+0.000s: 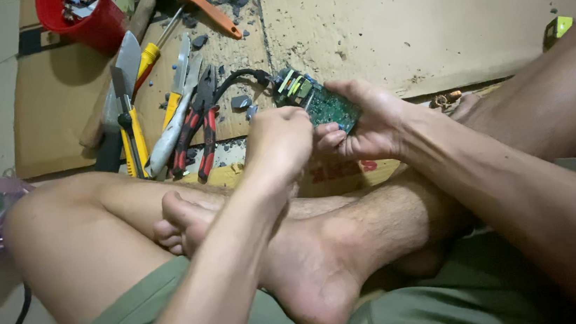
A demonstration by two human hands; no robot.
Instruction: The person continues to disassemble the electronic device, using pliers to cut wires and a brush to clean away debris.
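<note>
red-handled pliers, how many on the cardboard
1: red-handled pliers lie among the tools left of the circuit board that both hands hold; more may be hidden in the red bucket.

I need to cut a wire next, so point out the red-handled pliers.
The red-handled pliers lie on the cardboard left of the left hand, beside the yellow-handled tools, below the red bucket.

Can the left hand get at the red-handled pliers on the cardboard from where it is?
Probably yes: the left hand is beside the red-handled pliers, nothing between them, but its grip is busy at the circuit board.
</note>
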